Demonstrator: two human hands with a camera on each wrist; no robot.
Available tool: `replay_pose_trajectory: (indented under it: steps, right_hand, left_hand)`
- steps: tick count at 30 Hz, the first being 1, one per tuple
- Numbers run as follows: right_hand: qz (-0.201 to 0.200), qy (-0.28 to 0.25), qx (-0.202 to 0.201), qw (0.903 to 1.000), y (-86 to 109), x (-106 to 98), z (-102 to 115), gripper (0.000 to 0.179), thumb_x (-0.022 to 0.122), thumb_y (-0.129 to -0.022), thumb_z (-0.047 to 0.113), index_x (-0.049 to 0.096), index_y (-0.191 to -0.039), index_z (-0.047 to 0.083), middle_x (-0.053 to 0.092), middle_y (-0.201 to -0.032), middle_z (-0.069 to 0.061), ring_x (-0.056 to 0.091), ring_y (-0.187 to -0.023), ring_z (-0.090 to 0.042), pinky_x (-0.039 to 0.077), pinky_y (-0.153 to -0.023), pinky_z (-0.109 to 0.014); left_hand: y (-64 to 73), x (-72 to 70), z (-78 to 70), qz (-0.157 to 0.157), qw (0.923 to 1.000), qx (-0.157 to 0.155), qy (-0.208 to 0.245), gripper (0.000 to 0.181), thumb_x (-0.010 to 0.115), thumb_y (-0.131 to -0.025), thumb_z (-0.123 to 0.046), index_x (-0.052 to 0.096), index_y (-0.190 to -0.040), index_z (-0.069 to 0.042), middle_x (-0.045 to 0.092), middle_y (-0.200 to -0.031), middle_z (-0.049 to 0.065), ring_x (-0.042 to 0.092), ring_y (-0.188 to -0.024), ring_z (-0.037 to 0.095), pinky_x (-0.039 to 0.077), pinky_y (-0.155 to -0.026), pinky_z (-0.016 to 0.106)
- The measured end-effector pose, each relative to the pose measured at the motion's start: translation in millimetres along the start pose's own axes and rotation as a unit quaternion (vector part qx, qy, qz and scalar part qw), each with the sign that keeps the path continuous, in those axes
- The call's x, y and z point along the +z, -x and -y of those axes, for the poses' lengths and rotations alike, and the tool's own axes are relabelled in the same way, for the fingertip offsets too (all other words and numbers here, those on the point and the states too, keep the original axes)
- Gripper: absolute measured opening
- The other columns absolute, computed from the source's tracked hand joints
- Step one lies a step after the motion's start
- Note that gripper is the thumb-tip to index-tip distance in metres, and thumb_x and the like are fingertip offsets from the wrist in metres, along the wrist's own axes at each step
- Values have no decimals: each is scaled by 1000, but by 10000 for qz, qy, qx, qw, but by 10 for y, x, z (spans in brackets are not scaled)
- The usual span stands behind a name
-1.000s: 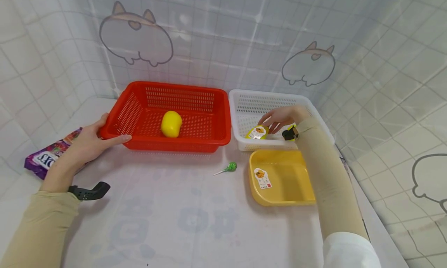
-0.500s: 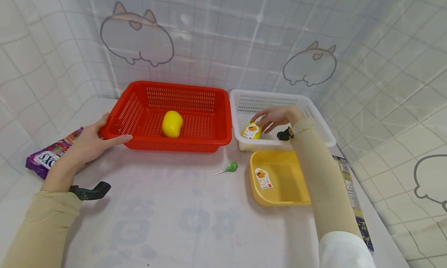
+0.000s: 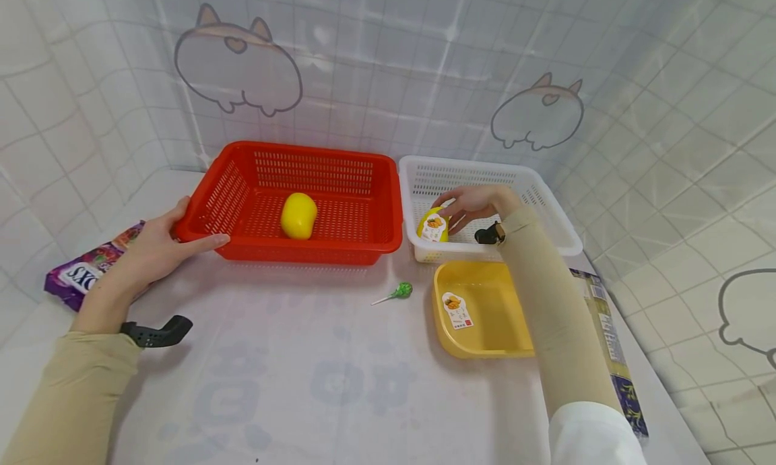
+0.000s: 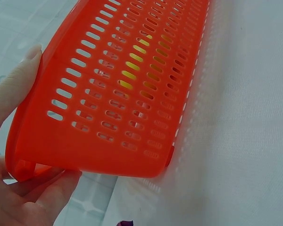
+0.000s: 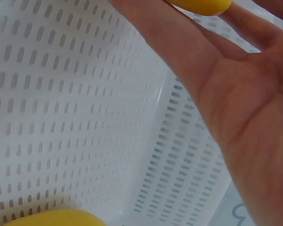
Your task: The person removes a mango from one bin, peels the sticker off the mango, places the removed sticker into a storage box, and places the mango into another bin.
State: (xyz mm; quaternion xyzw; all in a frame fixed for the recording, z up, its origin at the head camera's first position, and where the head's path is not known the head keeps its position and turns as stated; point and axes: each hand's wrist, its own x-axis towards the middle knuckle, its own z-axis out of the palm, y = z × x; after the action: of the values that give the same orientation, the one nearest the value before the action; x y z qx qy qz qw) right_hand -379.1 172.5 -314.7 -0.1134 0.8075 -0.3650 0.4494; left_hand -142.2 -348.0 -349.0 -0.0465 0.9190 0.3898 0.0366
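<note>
Yellow, shiny fruit point(image 3: 433, 225) sits in the white basket point(image 3: 461, 249), pinched by the right hand point(image 3: 473, 202). I see its sticker point(image 3: 434, 229) only from the head; the right wrist view shows another yellow thing point(image 5: 56, 219). The left hand point(image 3: 160, 246) grips the red basket point(image 3: 303, 251).

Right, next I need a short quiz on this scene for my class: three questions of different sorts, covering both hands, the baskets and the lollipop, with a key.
1. The left hand grips the red basket at which corner?
A. far right
B. near left
C. near right

2. True or false: the green lollipop lies to the left of the yellow tub.

3. Inside which container does the right hand touch the labelled yellow fruit?

Key:
1. B
2. True
3. The white basket
</note>
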Motion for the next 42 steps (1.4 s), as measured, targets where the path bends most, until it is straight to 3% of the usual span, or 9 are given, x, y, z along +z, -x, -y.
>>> replay_pose_trajectory:
  steps: [6, 12, 42]
  right_hand:
    - [103, -130, -81, 9998, -7, 14, -3, 53, 56, -103, 19, 36, -150, 10, 51, -141, -19, 58, -121, -36, 51, -102, -47]
    - [155, -137, -184, 9996, 10, 25, 13, 53, 55, -104, 18, 35, -152, 7, 51, -142, -19, 60, -119, -33, 50, -104, -49]
    - [-529, -17, -553, 9971, 246, -17, 49, 51, 55, -103, 16, 37, -150, 5, 54, -137, -21, 62, -116, -36, 43, -108, -57]
  left_hand:
    - [7, 2, -1, -10, 10000, 2, 24, 110, 61, -90, -63, -15, -157, -22, 24, -159, 30, 29, -135, 49, 35, -98, 74]
    - [-1, -5, 12, -2, 10000, 4, 33, 109, 61, -90, -63, -16, -157, -23, 19, -162, 29, 26, -137, 50, 32, -99, 76]
    - [-13, 12, 32, -25, 10000, -23, -25, 110, 61, -89, -64, -16, -157, -24, 11, -163, 29, 21, -137, 52, 34, -98, 76]
